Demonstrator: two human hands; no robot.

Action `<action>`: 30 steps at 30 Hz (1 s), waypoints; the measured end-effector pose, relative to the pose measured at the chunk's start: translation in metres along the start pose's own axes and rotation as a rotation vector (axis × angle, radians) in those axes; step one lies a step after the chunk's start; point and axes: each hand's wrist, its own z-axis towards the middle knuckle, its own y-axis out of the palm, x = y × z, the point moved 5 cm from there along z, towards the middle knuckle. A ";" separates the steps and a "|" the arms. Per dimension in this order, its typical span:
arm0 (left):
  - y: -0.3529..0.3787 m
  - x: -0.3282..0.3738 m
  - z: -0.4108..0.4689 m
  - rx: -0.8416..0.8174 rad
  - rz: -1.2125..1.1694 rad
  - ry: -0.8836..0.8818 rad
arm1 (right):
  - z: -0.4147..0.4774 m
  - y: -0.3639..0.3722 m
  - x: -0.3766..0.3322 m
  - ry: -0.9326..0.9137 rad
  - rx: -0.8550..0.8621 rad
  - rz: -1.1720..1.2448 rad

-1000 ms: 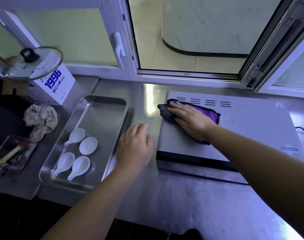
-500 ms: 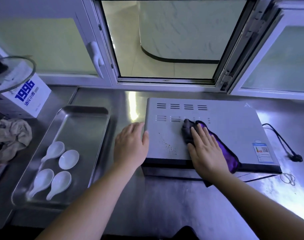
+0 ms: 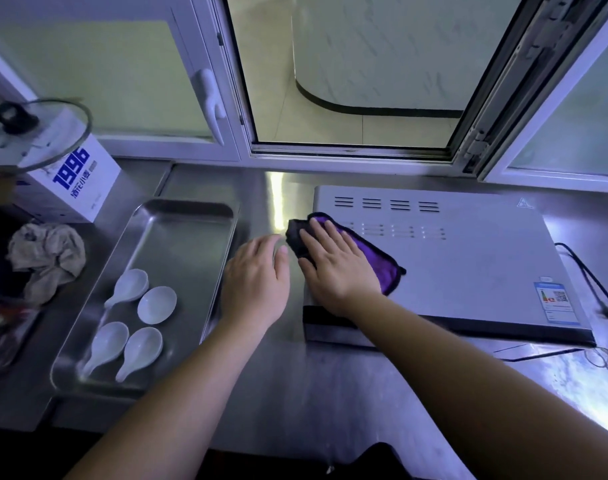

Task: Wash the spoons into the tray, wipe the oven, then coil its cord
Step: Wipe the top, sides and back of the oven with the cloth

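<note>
right hand (image 3: 337, 271) presses cloth (image 3: 377, 259) on oven (image 3: 468, 268) at its left edge.

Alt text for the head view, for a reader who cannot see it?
A person's right hand presses a purple cloth on top of a silver oven, near its left edge; the left hand rests flat on the counter beside it. Four white spoons lie in a tray at left; the black cord lies uncoiled at right.

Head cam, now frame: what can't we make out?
Head view only:
- Oven top under purple cloth and right hand: covered.
- Cord: plug end cut by right frame edge.
- Oven label text: too small.
- Items at left edge: blurred, cropped.
- Oven front: seen edge-on from above.
</note>
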 end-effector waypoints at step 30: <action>0.012 0.010 -0.006 -0.065 -0.067 0.003 | -0.003 -0.014 0.057 0.228 0.088 0.033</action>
